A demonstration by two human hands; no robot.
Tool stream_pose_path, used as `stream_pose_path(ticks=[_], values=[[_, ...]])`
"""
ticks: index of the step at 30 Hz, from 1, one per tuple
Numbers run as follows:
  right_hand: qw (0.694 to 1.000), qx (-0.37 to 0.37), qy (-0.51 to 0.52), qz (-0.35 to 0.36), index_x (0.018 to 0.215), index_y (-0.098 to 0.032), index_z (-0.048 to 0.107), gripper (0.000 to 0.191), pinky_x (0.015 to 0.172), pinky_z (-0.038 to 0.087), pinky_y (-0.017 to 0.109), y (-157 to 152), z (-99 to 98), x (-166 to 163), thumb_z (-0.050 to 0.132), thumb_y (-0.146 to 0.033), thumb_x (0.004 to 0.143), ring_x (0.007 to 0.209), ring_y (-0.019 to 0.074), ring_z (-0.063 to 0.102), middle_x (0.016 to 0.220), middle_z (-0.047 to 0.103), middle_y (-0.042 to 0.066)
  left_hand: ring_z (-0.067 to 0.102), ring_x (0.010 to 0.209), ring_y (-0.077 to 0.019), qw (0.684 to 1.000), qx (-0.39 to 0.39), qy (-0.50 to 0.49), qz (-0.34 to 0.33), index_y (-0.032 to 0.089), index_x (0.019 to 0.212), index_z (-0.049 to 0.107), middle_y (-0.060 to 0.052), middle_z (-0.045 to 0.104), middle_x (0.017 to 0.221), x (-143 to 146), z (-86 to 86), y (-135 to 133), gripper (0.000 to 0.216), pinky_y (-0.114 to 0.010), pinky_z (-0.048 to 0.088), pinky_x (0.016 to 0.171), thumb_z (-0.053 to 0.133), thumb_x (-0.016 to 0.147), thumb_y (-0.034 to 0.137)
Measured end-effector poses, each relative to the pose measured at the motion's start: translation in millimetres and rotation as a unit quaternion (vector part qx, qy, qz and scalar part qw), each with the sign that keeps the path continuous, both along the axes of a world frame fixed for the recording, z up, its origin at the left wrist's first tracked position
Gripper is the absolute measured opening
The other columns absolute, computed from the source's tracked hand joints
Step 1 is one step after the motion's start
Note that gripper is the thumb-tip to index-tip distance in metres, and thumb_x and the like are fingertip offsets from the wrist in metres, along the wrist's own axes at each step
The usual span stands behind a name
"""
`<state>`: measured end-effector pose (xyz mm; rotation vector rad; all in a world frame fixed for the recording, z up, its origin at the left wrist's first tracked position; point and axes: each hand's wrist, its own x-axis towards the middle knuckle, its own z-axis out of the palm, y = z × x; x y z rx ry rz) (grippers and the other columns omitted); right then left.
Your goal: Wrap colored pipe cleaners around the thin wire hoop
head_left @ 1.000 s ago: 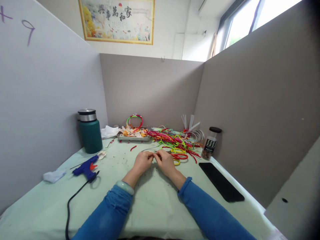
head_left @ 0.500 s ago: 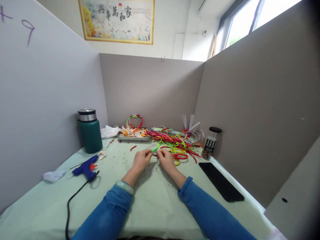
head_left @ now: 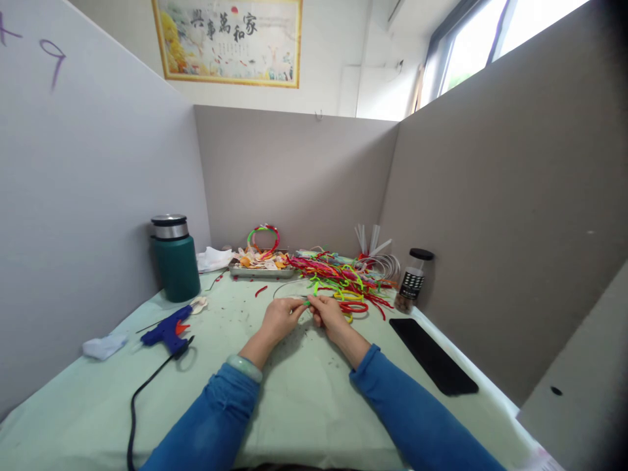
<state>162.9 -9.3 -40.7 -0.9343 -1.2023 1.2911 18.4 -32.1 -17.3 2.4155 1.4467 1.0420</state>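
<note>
On table, two hands (head_left: 307, 315), one green pipe cleaner (head_left: 307, 301)

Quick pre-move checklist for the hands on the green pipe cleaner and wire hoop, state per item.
1. Both hands on the work: left hand and right hand meet at the green pipe cleaner. ok.
2. Grip on the thin wire hoop: it runs in to the fingertips, the contact is too small to see. cannot tell.
3. Supply within reach: pile of pipe cleaners lies just beyond the right hand. ok.
4. Glue gun lies apart, to the left, its cord trailing away from the hands. ok.
5. Table under the hands: small scraps scattered there. not ok.
</note>
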Motion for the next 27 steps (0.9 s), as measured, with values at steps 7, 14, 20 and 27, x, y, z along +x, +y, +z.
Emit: stream_pose_path(ticks=[7,14,20,27], values=[[0.999,0.031,-0.014,0.011,0.061,-0.018,0.047,0.035,0.033,0.022,0.02,-3,4.0,0,0.064,-0.048,0.065,0.031,0.0053,0.034,0.045,0.049,-0.006,0.044,0.053,-0.0097,0.999,-0.042,-0.032,0.005,0.015,0.062,0.066,0.001,0.057,0.052,1,1.4,-1,0.04,-0.02,0.029,0.053,0.04,0.083,0.037],[0.994,0.092,-0.062,0.001,0.064,-0.019,0.046,0.028,0.034,0.024,0.019,-1,-0.6,-2,0.059,-0.043,0.071,0.034,0.0058,0.037,0.054,0.055,-0.004,0.048,0.052,-0.0108,0.991,-0.119,-0.056,0.021,0.014,0.061,0.067,0.001,0.058,0.051,-1,-3.2,8,0.037,-0.021,0.031,0.051,0.044,0.077,0.038],[0.975,0.161,-0.148,-0.031,0.065,-0.02,0.046,0.023,0.039,0.03,0.021,3,-6.2,-2,0.053,-0.038,0.076,0.039,0.0084,0.041,0.054,0.054,-0.004,0.053,0.056,-0.012,0.984,-0.144,-0.106,0.002,0.013,0.074,0.069,-0.002,0.064,0.062,-3,-10.3,15,0.031,-0.021,0.035,0.054,0.048,0.073,0.036],[0.969,0.175,-0.171,-0.038,0.066,-0.02,0.047,0.02,0.04,0.032,0.021,3,-9.2,-2,0.052,-0.036,0.077,0.039,0.0087,0.043,0.054,0.054,-0.005,0.046,0.05,-0.0102,0.986,-0.142,-0.084,-0.023,0.012,0.06,0.062,0.0,0.057,0.053,-6,-16.3,21,0.033,-0.022,0.03,0.05,0.044,0.076,0.034]])
